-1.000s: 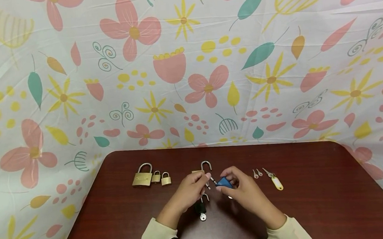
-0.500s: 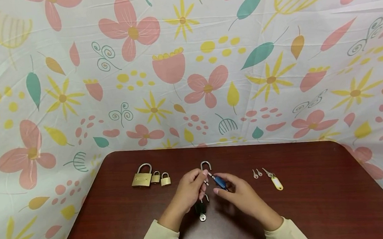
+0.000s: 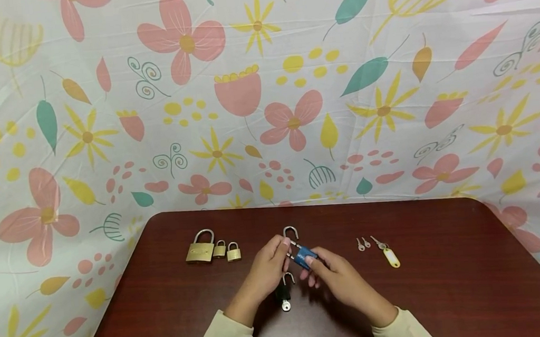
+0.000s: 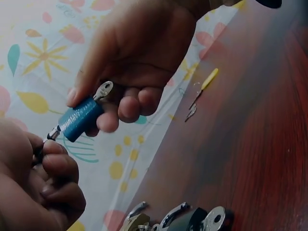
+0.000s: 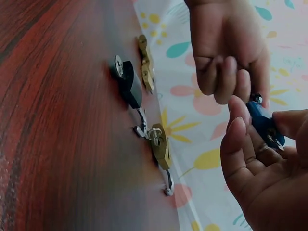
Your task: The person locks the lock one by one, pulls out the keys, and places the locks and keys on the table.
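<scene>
Between both hands, above the table, is a blue padlock (image 3: 304, 258). My left hand (image 3: 267, 264) pinches its metal shackle between thumb and fingers. My right hand (image 3: 346, 279) holds the blue body, thumb on its face. A key (image 4: 105, 90) sticks out of the body's end in the left wrist view. Below the hands lies a black padlock (image 3: 283, 293) with its shackle up and a key (image 3: 286, 306) in it. Behind my left hand, a brass padlock's raised shackle (image 3: 290, 231) shows; its body (image 5: 161, 149), with a key in it, appears in the right wrist view.
Three closed brass padlocks, one large (image 3: 200, 253) and two small (image 3: 233, 253), stand at the table's back left. Two small keys (image 3: 362, 246) and a key with a yellow tag (image 3: 391, 258) lie right. A flowered cloth (image 3: 265, 110) hangs behind the table (image 3: 475, 290).
The blue padlock has turned so that its broad face shows. My right hand has shifted its hold, its thumb now across the body. My left hand keeps its pinch on the shackle.
</scene>
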Demonstrator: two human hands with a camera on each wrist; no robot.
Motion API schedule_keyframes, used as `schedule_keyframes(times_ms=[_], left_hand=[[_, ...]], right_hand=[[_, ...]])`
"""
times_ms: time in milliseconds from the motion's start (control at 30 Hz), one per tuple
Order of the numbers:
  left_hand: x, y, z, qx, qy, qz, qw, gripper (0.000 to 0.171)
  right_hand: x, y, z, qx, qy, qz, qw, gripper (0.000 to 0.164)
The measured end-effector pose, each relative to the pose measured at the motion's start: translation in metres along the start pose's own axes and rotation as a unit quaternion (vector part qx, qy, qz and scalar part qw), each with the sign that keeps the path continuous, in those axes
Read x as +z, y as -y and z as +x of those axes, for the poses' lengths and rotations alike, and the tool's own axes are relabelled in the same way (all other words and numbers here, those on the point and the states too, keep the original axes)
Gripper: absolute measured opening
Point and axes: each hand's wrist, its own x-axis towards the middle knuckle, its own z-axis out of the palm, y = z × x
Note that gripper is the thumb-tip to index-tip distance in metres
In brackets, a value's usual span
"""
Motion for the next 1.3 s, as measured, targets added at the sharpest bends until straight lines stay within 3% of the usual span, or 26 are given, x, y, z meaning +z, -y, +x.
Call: schedule_keyframes(times_ms=[67, 167, 467, 1100, 1300], left_hand=[[-0.001, 0.000, -0.001, 0.009, 0.000, 0.052, 0.9986, 0.044], [0.000, 0.000, -0.001, 0.013, -0.004, 0.090, 0.9959, 0.045], [0.008, 0.003, -0.002, 0.037, -0.028, 0.131, 0.9903, 0.044], [0.021, 0.005, -0.005, 0.029, -0.042, 0.099, 0.9938, 0.047], [0.020, 0.002, -0.006, 0.037, -0.053, 0.050, 0.9966, 0.044]], right_hand=[[0.000, 0.001, 0.000, -0.003, 0.005, 0.015, 1.000, 0.027], [0.000, 0.002, 0.000, -0.003, 0.008, 0.036, 0.999, 0.029], [0.002, 0.004, -0.001, -0.002, 0.020, 0.078, 0.997, 0.032], [0.007, 0.003, -0.003, 0.002, 0.006, 0.125, 0.992, 0.035], [0.007, 0.005, -0.003, 0.017, 0.016, 0.138, 0.990, 0.041]])
